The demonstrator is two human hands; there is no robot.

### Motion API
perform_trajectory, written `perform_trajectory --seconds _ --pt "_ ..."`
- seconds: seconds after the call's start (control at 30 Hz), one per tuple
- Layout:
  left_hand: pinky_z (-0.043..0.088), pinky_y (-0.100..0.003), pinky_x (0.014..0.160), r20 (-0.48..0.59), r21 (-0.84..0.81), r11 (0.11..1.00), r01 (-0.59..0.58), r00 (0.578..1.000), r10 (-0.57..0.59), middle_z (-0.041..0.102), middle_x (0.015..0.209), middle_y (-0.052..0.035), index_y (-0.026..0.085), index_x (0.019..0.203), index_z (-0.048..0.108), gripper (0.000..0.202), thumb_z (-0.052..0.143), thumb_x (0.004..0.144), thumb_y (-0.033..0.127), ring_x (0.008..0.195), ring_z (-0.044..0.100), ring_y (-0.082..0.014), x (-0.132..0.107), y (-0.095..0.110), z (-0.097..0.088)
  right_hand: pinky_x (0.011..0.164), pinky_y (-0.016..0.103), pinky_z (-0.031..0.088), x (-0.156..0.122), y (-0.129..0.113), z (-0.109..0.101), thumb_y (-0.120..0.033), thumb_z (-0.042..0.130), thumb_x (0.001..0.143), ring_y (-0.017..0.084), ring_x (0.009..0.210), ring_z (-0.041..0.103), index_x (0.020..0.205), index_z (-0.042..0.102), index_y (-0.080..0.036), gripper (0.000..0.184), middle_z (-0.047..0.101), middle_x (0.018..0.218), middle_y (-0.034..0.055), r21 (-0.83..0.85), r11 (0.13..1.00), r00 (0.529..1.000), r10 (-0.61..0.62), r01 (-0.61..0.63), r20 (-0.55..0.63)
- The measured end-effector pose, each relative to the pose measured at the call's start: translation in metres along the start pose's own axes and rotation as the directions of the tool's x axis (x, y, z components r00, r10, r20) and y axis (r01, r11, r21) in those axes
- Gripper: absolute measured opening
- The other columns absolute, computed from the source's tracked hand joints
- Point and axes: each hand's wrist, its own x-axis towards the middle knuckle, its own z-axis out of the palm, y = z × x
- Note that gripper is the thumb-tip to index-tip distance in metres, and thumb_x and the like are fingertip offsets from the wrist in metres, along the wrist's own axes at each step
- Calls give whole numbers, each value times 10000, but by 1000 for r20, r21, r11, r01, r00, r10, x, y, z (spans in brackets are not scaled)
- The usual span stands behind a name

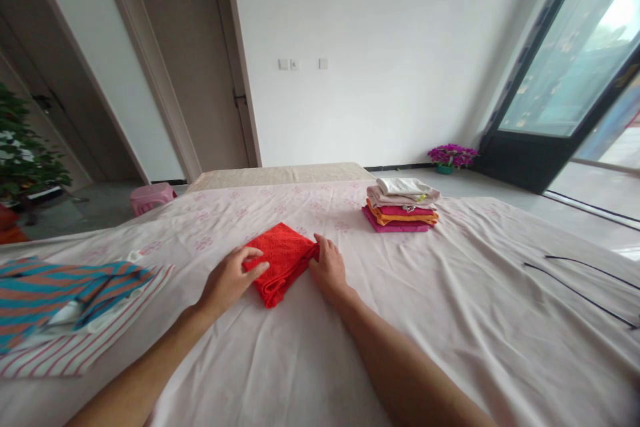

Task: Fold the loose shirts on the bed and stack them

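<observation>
A red folded garment (281,252) with a small openwork pattern lies on the pale pink flowered sheet (310,373) in front of me; whether it is a top or something else cannot be told. At its left edge is my left hand (229,280), thumb and forefinger apart, the tips resting on or just over the cloth. My right hand (330,269) is closed on the garment's right corner, pinching it between thumb and fingers. The lower edge of the garment shows several rolled layers.
To the right stands a stack of folded clothes (401,208), white on top, magenta at the bottom. Striped clothes (70,300) lie spread at the left. Thin black cords (575,290) lie at the right. Beyond are a pink stool (153,197) and a purple-flowered pot (453,156).
</observation>
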Motion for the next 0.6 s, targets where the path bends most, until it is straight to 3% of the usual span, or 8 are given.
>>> perform_trajectory --seconds 0.07,0.17,0.27,0.33,0.43,0.53,0.6 --pt "470 -319 860 123 124 989 -75 991 60 696 1000 -32 245 924 677 210 639 791 404 953 646 -210 -10 20 9 1026 353 376 1 1 1 -136 510 765 253 1211 525 1394 502 -151 630 586 1327 119 -15 1000 1000 -9 9 -3" --pt "453 -316 808 132 184 982 -42 991 18 692 873 -19 231 812 649 99 581 811 303 856 646 -199 -13 31 15 1018 348 373 1 1 1 -177 524 790 254 1201 529 1390 508 -148 601 591 1315 122 -31 999 1000 -11 12 8" --pt "476 -323 811 62 -114 987 115 992 -109 703 872 -30 209 893 638 180 561 843 364 859 659 -207 -3 22 9 993 356 374 0 0 0 -206 525 808 255 1166 541 1367 532 -174 560 620 1270 111 -65 998 999 -12 14 32" --pt "506 -334 822 41 -446 879 171 984 -171 714 916 -46 187 950 632 285 605 826 442 895 669 -218 4 17 -2 974 359 373 0 -2 -2 -220 522 817 254 1135 549 1343 555 -203 528 646 1228 93 -80 997 999 -18 21 49" --pt "550 -337 767 7 -802 576 157 967 -254 723 933 -40 178 962 619 365 717 742 452 848 684 -209 11 18 -20 942 350 375 -1 -3 -4 -221 529 805 244 1095 551 1257 623 -257 463 681 1160 60 -71 997 998 -30 35 61" --pt "568 -289 712 -72 -921 385 56 948 -311 726 941 -18 178 961 630 310 715 763 400 806 677 -165 17 25 -42 904 327 385 0 -3 -5 -204 523 786 221 1001 567 1013 719 -279 309 711 1019 29 27 998 995 -59 57 76" --pt "572 -264 721 -150 -921 391 6 918 -366 728 940 -5 179 969 642 238 634 836 377 849 668 -152 22 24 -62 864 307 407 1 -2 -3 -192 494 777 199 905 580 882 721 -259 259 709 910 15 209 977 996 -63 49 62"
